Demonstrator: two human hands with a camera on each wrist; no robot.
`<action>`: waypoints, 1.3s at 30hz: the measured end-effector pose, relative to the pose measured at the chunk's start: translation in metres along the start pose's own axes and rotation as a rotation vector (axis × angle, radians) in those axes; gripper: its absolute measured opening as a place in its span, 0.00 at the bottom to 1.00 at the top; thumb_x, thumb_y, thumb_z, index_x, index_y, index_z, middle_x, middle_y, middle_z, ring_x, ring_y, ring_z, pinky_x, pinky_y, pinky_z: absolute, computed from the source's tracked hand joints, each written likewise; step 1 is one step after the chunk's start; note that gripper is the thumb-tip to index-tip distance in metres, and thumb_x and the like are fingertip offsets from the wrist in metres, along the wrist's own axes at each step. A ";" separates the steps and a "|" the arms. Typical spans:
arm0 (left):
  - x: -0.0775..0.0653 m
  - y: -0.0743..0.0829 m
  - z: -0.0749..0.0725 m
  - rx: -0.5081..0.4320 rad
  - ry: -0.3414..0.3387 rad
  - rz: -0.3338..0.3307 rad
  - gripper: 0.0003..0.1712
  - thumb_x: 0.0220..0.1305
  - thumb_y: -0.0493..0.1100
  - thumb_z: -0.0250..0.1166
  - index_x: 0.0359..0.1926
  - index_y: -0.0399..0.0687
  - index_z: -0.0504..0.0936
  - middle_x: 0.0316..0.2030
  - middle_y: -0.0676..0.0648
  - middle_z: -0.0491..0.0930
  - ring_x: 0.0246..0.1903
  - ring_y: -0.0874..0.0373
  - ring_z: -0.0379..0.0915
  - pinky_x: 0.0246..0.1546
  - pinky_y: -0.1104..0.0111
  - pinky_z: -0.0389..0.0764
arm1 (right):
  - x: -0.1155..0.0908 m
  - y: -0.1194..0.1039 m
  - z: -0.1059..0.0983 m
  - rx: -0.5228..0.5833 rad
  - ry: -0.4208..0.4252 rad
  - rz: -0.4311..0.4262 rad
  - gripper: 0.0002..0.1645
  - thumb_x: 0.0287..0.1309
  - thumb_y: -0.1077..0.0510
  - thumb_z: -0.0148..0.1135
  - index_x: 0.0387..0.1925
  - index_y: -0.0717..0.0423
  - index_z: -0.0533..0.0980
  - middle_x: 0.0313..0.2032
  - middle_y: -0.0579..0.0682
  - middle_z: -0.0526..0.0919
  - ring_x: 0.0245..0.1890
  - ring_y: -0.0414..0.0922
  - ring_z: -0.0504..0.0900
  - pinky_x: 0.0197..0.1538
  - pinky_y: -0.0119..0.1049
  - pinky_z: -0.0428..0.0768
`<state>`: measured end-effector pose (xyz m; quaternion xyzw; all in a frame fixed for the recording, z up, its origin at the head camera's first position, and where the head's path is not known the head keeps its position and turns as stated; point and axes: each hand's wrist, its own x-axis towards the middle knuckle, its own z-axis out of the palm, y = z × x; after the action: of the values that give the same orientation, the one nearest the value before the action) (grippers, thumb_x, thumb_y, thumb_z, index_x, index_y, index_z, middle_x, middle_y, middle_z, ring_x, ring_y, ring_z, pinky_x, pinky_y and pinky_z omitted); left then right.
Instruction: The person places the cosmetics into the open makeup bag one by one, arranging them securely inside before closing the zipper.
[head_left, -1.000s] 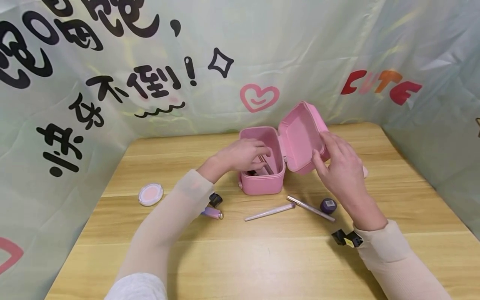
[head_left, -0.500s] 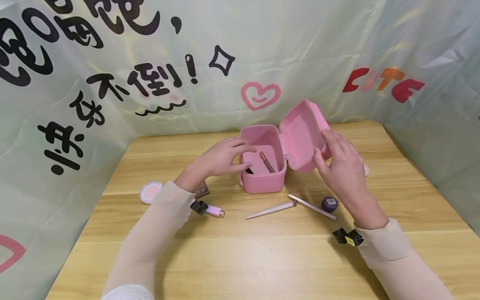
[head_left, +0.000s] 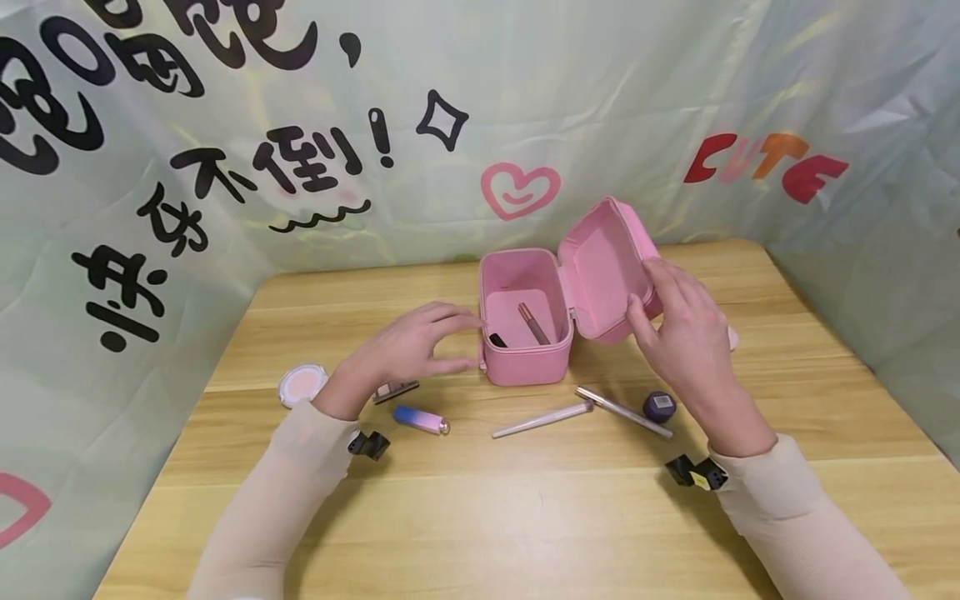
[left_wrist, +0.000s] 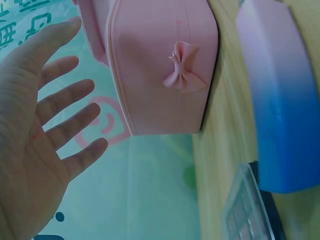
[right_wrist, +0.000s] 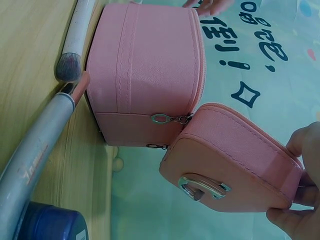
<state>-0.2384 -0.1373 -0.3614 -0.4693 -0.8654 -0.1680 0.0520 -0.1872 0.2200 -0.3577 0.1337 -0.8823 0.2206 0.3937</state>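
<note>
A pink zippered cosmetic case [head_left: 528, 367] stands at the back of the table with its lid swung out to the right. My right hand [head_left: 686, 342] holds the free edge of the lid [right_wrist: 230, 165], thumb on one side and fingers on the other. Inside the case lie a slim brown tube [head_left: 534, 325] and a small black item [head_left: 497, 340], partly hidden by the front wall. My left hand [head_left: 408, 346] is empty, fingers spread, just left of the case. In the left wrist view a pink bow [left_wrist: 184, 67] shows on the case's side.
Left of the case lie a blue-to-pink lipstick tube [head_left: 422, 420], a palette [head_left: 395, 390] partly behind my left wrist, and a round compact [head_left: 302, 385]. In front are two makeup brushes, one pale [head_left: 542, 420] and one silver [head_left: 624, 412], beside a dark blue jar [head_left: 659, 407].
My left hand has come out of the case and moved left and toward me, uncovering the brown tube inside. My right hand stays on the lid.
</note>
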 end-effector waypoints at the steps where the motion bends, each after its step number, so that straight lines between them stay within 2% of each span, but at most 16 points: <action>1: -0.004 0.000 0.001 -0.001 0.000 -0.010 0.32 0.63 0.61 0.65 0.63 0.52 0.76 0.59 0.49 0.75 0.62 0.53 0.66 0.65 0.58 0.66 | 0.000 0.000 0.000 -0.001 -0.001 0.001 0.27 0.60 0.55 0.59 0.59 0.64 0.74 0.56 0.65 0.78 0.55 0.64 0.76 0.52 0.64 0.77; 9: -0.029 -0.001 0.009 -0.007 -0.009 -0.071 0.32 0.62 0.62 0.65 0.63 0.55 0.76 0.59 0.49 0.75 0.61 0.52 0.67 0.64 0.55 0.67 | 0.000 0.000 0.000 -0.005 0.000 0.004 0.28 0.60 0.55 0.58 0.60 0.64 0.74 0.56 0.65 0.78 0.55 0.64 0.76 0.51 0.64 0.77; 14: -0.040 -0.003 0.014 -0.024 -0.020 -0.075 0.31 0.62 0.61 0.66 0.62 0.54 0.77 0.57 0.50 0.76 0.59 0.53 0.69 0.62 0.56 0.70 | 0.001 -0.001 -0.001 -0.001 0.008 0.004 0.27 0.60 0.56 0.58 0.59 0.64 0.74 0.56 0.65 0.78 0.55 0.64 0.76 0.51 0.65 0.77; 19: -0.050 -0.003 0.019 -0.047 -0.078 -0.100 0.32 0.62 0.61 0.66 0.62 0.52 0.77 0.57 0.50 0.76 0.60 0.53 0.69 0.62 0.56 0.70 | 0.000 -0.001 -0.001 0.003 0.004 0.007 0.28 0.59 0.57 0.59 0.60 0.63 0.74 0.56 0.65 0.78 0.56 0.64 0.76 0.52 0.64 0.76; 27: -0.058 -0.001 0.027 -0.076 -0.167 -0.160 0.35 0.58 0.66 0.67 0.63 0.57 0.76 0.59 0.53 0.75 0.60 0.55 0.69 0.61 0.56 0.71 | 0.000 -0.003 -0.002 0.007 0.006 0.008 0.28 0.58 0.59 0.61 0.61 0.63 0.74 0.57 0.64 0.78 0.56 0.63 0.75 0.53 0.64 0.76; 32: -0.063 -0.001 0.032 -0.124 -0.209 -0.183 0.37 0.55 0.66 0.69 0.62 0.56 0.76 0.58 0.55 0.75 0.59 0.58 0.69 0.61 0.58 0.70 | 0.000 -0.003 -0.001 0.002 0.000 0.014 0.28 0.59 0.59 0.61 0.61 0.63 0.74 0.57 0.64 0.78 0.56 0.64 0.75 0.52 0.65 0.76; 39: -0.066 -0.003 0.038 -0.176 -0.250 -0.175 0.34 0.56 0.62 0.70 0.60 0.53 0.78 0.56 0.56 0.76 0.58 0.61 0.69 0.59 0.62 0.73 | -0.001 -0.001 0.001 -0.002 0.006 0.013 0.27 0.60 0.56 0.58 0.59 0.63 0.74 0.56 0.64 0.78 0.56 0.64 0.76 0.52 0.64 0.76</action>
<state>-0.2016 -0.1784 -0.4137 -0.4119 -0.8846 -0.1875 -0.1121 -0.1871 0.2191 -0.3584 0.1271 -0.8822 0.2228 0.3950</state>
